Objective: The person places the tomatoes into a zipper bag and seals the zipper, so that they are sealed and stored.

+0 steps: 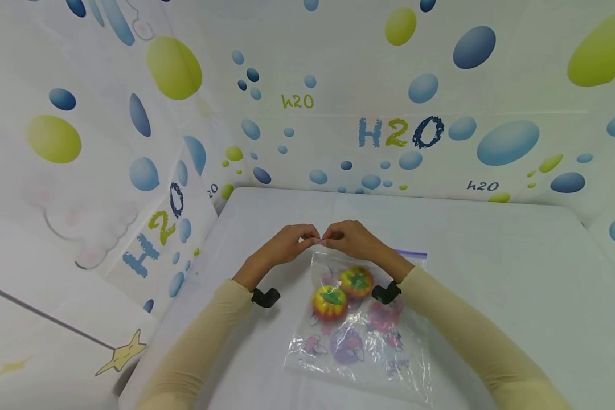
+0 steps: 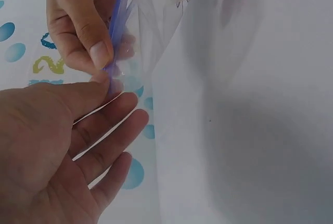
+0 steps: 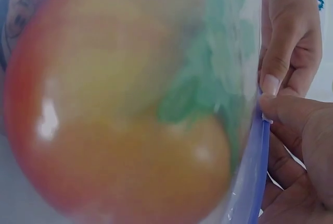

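Observation:
A clear zip bag (image 1: 410, 370) with pink and purple printed figures lies on the table. Inside it are two red-and-yellow fruit-like things with green leafy tops, one (image 1: 330, 303) nearer and one (image 1: 357, 282) farther. Along the bag's far edge runs a purple zip strip (image 3: 258, 166). My left hand (image 1: 292, 243) pinches the strip's left end between thumb and index finger, its other fingers spread loosely. Right beside it, my right hand (image 1: 352, 239) pinches the same strip, thumb tip close to the left thumb. The right forearm passes over the bag's upper right part.
The white-covered table (image 1: 502, 273) extends to both sides of the bag. Behind it and at the left hang white walls (image 1: 333, 148) with blue and green spots and lettering. A black wrist camera (image 1: 265, 297) sits on the left wrist, another (image 1: 386, 292) on the right.

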Available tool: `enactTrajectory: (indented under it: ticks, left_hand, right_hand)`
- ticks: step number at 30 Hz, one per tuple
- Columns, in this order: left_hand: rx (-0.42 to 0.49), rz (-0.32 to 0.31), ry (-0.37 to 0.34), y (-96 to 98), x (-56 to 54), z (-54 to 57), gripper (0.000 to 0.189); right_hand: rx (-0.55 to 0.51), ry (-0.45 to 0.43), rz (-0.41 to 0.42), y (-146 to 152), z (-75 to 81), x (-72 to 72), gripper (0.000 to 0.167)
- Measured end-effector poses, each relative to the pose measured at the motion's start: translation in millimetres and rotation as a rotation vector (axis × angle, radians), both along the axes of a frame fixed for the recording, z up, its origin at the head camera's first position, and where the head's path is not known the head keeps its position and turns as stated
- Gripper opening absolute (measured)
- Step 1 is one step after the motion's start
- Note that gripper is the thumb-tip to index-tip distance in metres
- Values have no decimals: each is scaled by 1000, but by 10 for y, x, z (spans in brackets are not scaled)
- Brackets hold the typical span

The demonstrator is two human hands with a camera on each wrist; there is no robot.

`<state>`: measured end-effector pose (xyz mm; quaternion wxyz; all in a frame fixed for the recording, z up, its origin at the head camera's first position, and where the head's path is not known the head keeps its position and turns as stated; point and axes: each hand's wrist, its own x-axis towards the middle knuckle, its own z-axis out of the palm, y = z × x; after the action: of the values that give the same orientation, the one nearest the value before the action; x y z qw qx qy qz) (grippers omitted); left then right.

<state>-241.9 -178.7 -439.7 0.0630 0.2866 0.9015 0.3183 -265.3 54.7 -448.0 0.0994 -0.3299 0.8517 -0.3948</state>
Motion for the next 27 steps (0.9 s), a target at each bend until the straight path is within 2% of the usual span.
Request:
enactTrajectory:
  ticks: [12,18,27]
  left_hand:
    - [10,-6,9,5,-39,-43,10]
    - [-12,-4,12,-2,-17,-2,11]
    - [-42,-13,21,-14,-10,19,12]
  right_hand:
    - [-10,-7,-20,-18,15,7,13]
    - [1,3,-5,-12,40,5,13]
    - [35,-37,2,29,73,12,12]
